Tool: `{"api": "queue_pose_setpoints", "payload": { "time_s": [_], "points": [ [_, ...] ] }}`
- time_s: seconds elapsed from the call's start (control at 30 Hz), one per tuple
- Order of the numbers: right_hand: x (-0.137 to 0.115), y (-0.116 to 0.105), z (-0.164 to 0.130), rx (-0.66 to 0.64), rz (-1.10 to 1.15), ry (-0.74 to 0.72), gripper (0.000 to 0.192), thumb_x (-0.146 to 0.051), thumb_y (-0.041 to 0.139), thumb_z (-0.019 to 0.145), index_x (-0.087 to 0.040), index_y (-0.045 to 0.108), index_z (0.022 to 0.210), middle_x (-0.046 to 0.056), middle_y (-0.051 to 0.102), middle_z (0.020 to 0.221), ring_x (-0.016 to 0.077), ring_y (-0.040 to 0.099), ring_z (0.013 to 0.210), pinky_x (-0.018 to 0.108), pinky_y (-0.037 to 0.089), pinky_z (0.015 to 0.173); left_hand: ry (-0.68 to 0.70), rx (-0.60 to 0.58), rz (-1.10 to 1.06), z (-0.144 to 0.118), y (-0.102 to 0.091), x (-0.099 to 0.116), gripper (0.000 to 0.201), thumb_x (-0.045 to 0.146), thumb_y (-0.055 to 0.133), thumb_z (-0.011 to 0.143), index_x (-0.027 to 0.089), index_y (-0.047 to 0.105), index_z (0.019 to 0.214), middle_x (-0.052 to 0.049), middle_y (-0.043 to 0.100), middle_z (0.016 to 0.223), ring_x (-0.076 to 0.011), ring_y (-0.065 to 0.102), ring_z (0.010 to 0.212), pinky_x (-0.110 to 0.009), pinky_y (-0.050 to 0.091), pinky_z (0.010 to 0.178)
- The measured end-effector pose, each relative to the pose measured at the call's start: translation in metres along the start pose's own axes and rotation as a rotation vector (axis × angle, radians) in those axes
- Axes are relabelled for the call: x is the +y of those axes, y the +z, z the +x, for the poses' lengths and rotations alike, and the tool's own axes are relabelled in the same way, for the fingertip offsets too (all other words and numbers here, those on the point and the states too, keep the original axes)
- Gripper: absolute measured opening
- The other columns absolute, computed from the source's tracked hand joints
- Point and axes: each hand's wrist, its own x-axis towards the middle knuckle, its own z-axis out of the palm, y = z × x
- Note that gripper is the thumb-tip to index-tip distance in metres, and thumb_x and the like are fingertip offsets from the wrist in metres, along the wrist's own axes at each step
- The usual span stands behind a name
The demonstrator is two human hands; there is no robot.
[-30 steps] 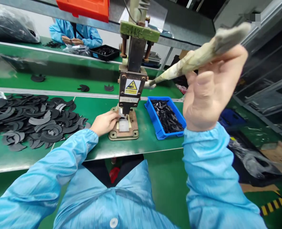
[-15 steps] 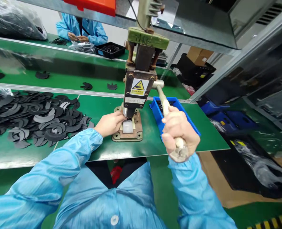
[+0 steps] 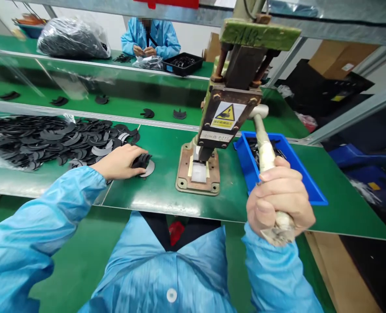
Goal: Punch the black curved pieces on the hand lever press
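Observation:
My left hand (image 3: 122,161) is at the right end of the heap, its thumb and fingers closed round a few black curved pieces (image 3: 142,161) just above the bench. A grey curved piece (image 3: 150,168) lies under the thumb. My right hand (image 3: 281,200) grips the wrapped lever handle (image 3: 263,143) of the hand press (image 3: 227,104). The press ram stands low over a whitish block (image 3: 199,172) on the base plate (image 3: 197,188); whether a part lies under the ram I cannot tell.
Left of my hand spreads a heap of black curved pieces (image 3: 55,139). A blue bin (image 3: 305,184) with dark parts stands right of the press. Several pieces, one of them a black curved part (image 3: 179,114), lie on the strip behind. A co-worker (image 3: 150,39) sits across the bench.
My left hand has left the press base and moved left to the pieces beside the heap. My right hand stays on the lever. The whole view has shifted, so the press appears further right.

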Motion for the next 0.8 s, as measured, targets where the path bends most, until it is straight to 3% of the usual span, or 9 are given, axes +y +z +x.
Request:
{"api": "queue_pose_setpoints", "payload": {
  "time_s": [0.13,0.33,0.43,0.53,0.6,0.67,0.8],
  "points": [
    [0.004,0.004,-0.001,0.039,0.009,-0.041,0.023,-0.026,0.073,0.083,-0.023,0.056,0.067,-0.003,0.062,0.066,0.0206,0.066,0.080,0.066,0.053,0.106,0.061,-0.124,0.025,0.004,0.005,0.008,0.077,0.062,0.072,0.086,0.021,0.060,0.150,-0.014,0.070,0.142,-0.0352,0.063,0.124,-0.043,0.046,0.104],
    [0.005,0.005,-0.001,0.043,0.010,-0.046,0.022,-0.028,0.073,0.083,-0.024,0.057,0.067,-0.003,0.060,0.065,0.0208,0.066,0.080,0.064,0.053,0.106,0.126,-0.214,-0.064,0.031,0.010,0.025,0.067,0.040,0.072,0.090,0.021,0.057,0.152,-0.009,0.078,0.121,-0.0288,0.066,0.113,-0.036,0.047,0.096],
    [0.003,0.004,-0.001,0.038,-0.006,-0.026,0.022,-0.028,0.071,0.084,-0.024,0.057,0.067,-0.003,0.061,0.066,0.0209,0.066,0.081,0.065,0.053,0.107,0.165,-0.272,-0.125,0.042,0.010,0.030,0.055,0.037,0.071,0.090,0.023,0.064,0.142,-0.007,0.078,0.115,-0.0262,0.067,0.111,-0.034,0.047,0.095],
    [0.002,0.005,-0.001,0.042,0.008,-0.014,0.023,-0.026,0.071,0.084,-0.023,0.056,0.067,-0.004,0.062,0.067,0.0204,0.067,0.083,0.065,0.053,0.108,0.238,-0.295,-0.174,0.048,0.005,0.037,0.033,0.035,0.070,0.090,0.024,0.076,0.120,-0.006,0.078,0.107,-0.0247,0.067,0.108,-0.033,0.047,0.095],
    [0.002,0.006,-0.001,0.046,0.018,-0.022,0.024,-0.027,0.072,0.083,-0.023,0.056,0.067,-0.004,0.061,0.067,0.0199,0.067,0.083,0.064,0.053,0.108,0.258,-0.266,-0.276,0.049,0.002,0.043,0.021,0.036,0.067,0.091,0.024,0.077,0.105,-0.005,0.077,0.102,-0.0220,0.068,0.100,-0.031,0.049,0.090],
    [0.003,0.006,-0.001,0.049,0.017,-0.022,0.025,-0.030,0.073,0.084,-0.024,0.056,0.067,-0.005,0.061,0.066,0.0195,0.066,0.082,0.063,0.054,0.109,0.196,-0.179,-0.422,0.048,0.001,0.049,0.021,0.042,0.064,0.094,0.023,0.073,0.100,-0.003,0.075,0.095,-0.0189,0.068,0.088,-0.029,0.050,0.081],
    [0.002,0.005,-0.002,0.042,0.000,0.007,0.027,-0.033,0.073,0.087,-0.025,0.056,0.068,-0.005,0.062,0.067,0.0197,0.067,0.083,0.064,0.054,0.110,-0.093,0.152,-0.573,0.043,0.015,0.061,0.030,0.052,0.066,0.092,0.024,0.062,0.101,-0.001,0.071,0.092,-0.0169,0.064,0.077,-0.028,0.050,0.072]
  ]
}}
